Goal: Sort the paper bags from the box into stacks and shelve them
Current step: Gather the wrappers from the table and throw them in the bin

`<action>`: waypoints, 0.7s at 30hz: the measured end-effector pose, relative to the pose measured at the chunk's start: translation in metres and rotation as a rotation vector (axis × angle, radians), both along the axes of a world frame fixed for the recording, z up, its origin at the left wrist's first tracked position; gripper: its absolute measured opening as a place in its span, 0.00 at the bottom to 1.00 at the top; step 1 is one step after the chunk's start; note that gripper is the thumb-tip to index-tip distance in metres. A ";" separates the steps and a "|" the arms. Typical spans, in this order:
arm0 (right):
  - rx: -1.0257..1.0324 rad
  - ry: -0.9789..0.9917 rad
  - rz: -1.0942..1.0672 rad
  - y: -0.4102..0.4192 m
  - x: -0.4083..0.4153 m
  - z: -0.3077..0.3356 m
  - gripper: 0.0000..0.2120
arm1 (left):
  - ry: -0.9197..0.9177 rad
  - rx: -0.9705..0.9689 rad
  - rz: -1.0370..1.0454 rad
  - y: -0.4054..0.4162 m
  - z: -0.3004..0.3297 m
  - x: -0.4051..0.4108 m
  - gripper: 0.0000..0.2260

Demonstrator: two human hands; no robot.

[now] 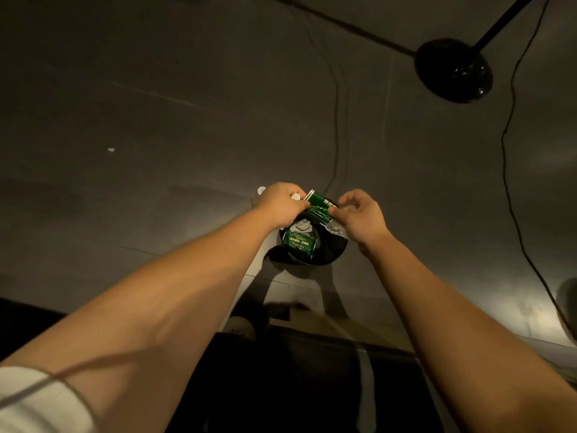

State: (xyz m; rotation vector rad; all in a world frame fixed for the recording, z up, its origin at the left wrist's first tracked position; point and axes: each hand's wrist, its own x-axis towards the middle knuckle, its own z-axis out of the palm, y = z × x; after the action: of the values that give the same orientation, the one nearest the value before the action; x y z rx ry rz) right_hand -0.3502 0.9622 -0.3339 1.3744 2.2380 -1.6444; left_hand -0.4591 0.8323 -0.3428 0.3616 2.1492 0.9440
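Observation:
Both of my arms reach forward over a dim grey floor. My left hand (282, 203) and my right hand (360, 215) together pinch a green packet (318, 205) with white edging, held just above a small round black bin (331, 253). My left hand also holds a bit of crumpled white paper (296, 196). Inside the bin lie another green packet (300, 242) with gold print and some white wrapper scraps (301, 227). No paper bags, box or shelf are in view.
A black round stand base (454, 70) with a pole sits on the floor at the far right. A thin black cable (512, 170) runs down the right side. A small white scrap (111, 149) lies far left. A dark ledge (312, 370) crosses the foreground.

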 end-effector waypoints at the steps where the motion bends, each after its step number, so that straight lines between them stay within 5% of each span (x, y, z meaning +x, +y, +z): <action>1: 0.004 -0.002 0.013 0.002 0.002 -0.011 0.13 | 0.001 -0.006 -0.015 0.003 -0.011 0.002 0.03; 9: 0.088 -0.195 0.043 0.026 0.012 -0.073 0.10 | 0.026 -0.191 -0.007 0.016 -0.055 0.009 0.13; 11: 0.105 -0.263 0.095 0.030 0.017 -0.085 0.08 | -0.076 -0.207 0.022 0.021 -0.064 0.011 0.16; 15: 0.084 -0.330 0.153 0.031 0.015 -0.100 0.13 | -0.404 -0.113 0.192 0.033 -0.073 0.017 0.07; 21: 0.068 -0.372 0.166 0.033 0.012 -0.115 0.13 | -0.327 -0.135 0.155 0.045 -0.090 0.025 0.19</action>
State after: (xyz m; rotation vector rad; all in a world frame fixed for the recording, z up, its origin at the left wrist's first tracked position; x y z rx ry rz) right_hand -0.3383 0.9950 -0.4492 1.3353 2.1360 -1.1606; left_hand -0.4343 0.8772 -0.4325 -0.0268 1.9443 0.8692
